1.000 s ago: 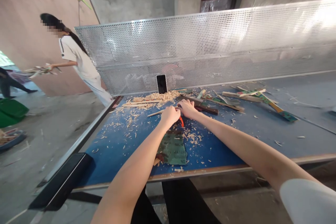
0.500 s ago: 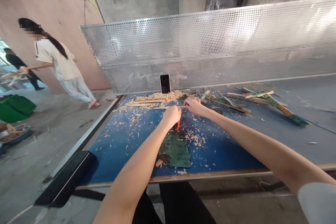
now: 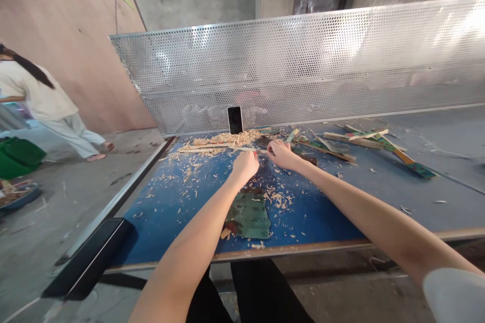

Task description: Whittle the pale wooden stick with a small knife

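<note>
Our left hand [image 3: 246,165] is curled closed around the thin wooden stick [image 3: 242,149]; our right hand [image 3: 279,154] pinches near its end. The red part [image 3: 255,153] beside the fingers we cannot identify. The stick is over the blue counter [image 3: 159,232], before the wood shavings [image 3: 244,138]. We judge it light, stiff, breakable; pinching both ends seems safest.

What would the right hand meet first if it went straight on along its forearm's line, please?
Most likely the pile of wood shavings, in front of the phone, though depth is unclear and the right hand might first brush the dark object beyond it.
</note>
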`<action>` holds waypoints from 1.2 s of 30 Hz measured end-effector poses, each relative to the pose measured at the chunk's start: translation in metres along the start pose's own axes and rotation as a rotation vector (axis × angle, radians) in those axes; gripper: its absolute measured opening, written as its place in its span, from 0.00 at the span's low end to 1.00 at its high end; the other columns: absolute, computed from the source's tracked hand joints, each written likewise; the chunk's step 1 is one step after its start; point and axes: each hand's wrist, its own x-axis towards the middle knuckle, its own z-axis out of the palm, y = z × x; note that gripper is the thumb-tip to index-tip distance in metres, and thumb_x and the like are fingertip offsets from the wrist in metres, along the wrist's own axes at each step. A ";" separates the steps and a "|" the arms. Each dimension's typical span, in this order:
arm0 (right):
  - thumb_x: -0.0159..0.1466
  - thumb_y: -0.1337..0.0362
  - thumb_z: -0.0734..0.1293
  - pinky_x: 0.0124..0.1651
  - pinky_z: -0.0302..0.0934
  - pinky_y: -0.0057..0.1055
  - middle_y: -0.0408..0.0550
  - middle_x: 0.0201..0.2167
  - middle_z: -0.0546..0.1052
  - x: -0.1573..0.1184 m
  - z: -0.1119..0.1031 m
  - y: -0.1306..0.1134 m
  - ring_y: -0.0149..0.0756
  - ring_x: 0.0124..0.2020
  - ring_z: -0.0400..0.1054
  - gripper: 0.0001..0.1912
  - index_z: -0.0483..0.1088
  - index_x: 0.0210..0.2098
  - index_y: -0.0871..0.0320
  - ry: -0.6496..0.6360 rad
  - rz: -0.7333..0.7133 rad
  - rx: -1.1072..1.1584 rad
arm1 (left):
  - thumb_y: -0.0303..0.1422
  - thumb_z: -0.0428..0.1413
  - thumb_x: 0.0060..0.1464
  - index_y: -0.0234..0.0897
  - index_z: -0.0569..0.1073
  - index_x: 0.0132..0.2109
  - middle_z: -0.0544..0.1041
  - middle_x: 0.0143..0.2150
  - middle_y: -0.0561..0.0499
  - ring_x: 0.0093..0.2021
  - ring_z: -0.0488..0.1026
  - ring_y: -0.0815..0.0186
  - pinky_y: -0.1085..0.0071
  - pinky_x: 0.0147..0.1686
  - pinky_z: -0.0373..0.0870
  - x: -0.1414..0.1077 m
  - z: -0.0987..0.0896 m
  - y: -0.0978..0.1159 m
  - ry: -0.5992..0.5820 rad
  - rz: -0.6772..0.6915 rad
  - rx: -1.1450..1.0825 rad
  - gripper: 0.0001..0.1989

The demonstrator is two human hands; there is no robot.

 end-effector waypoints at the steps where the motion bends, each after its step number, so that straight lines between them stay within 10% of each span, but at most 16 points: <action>1: 0.75 0.59 0.63 0.58 0.56 0.47 0.55 0.47 0.78 -0.002 0.001 -0.001 0.51 0.54 0.69 0.08 0.71 0.42 0.54 -0.015 0.001 0.011 | 0.35 0.48 0.76 0.28 0.82 0.53 0.85 0.48 0.28 0.51 0.84 0.47 0.62 0.51 0.76 0.000 -0.001 0.001 0.015 -0.008 0.000 0.20; 14: 0.76 0.61 0.59 0.63 0.54 0.59 0.69 0.60 0.72 -0.010 -0.010 0.001 0.64 0.63 0.61 0.19 0.77 0.56 0.62 -0.050 0.131 -0.383 | 0.38 0.42 0.77 0.37 0.78 0.39 0.84 0.40 0.36 0.46 0.82 0.50 0.62 0.46 0.73 0.023 0.008 -0.026 0.167 -0.124 -0.342 0.23; 20: 0.74 0.58 0.64 0.64 0.55 0.61 0.70 0.59 0.73 -0.009 -0.007 0.005 0.65 0.64 0.60 0.17 0.79 0.52 0.62 -0.090 0.139 -0.364 | 0.44 0.58 0.67 0.41 0.69 0.32 0.76 0.28 0.48 0.34 0.79 0.58 0.67 0.36 0.71 0.028 0.016 -0.030 0.123 -0.257 -0.624 0.17; 25: 0.75 0.59 0.63 0.61 0.59 0.63 0.76 0.59 0.72 -0.009 0.001 0.004 0.68 0.63 0.62 0.19 0.78 0.54 0.66 -0.032 0.166 -0.310 | 0.40 0.47 0.73 0.39 0.72 0.39 0.78 0.30 0.48 0.27 0.77 0.65 0.71 0.30 0.74 0.034 0.021 -0.023 0.020 -0.354 -1.045 0.16; 36: 0.79 0.57 0.56 0.56 0.61 0.48 0.61 0.49 0.78 -0.012 0.006 -0.046 0.54 0.55 0.69 0.18 0.74 0.49 0.58 -0.014 0.080 -0.026 | 0.41 0.48 0.73 0.33 0.81 0.42 0.85 0.39 0.41 0.39 0.84 0.62 0.66 0.46 0.80 0.029 0.028 -0.004 -0.093 -0.136 -1.319 0.21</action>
